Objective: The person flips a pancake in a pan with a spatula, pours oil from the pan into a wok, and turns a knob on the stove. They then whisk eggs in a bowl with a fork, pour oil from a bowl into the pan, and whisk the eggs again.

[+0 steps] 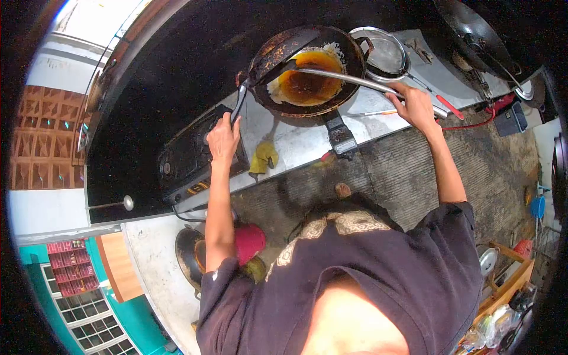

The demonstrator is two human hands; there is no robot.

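My left hand is closed round the grey handle of a dark, scorched pan, which is tilted over the left side of a big wok. Brown-orange liquid with a pale, crusty rim fills the wok's bottom. My right hand grips the long metal handle of a spatula. Its dark head reaches across the liquid to the pan's lower edge and partly blends with the pan. The wok stands on the metal counter, over a burner with a black control part at the front.
A sieve rests on a bowl right of the wok. Near it lies a red-handled tool. A yellow cloth lies on the counter, beside a black stove. Another large wok leans at the back right.
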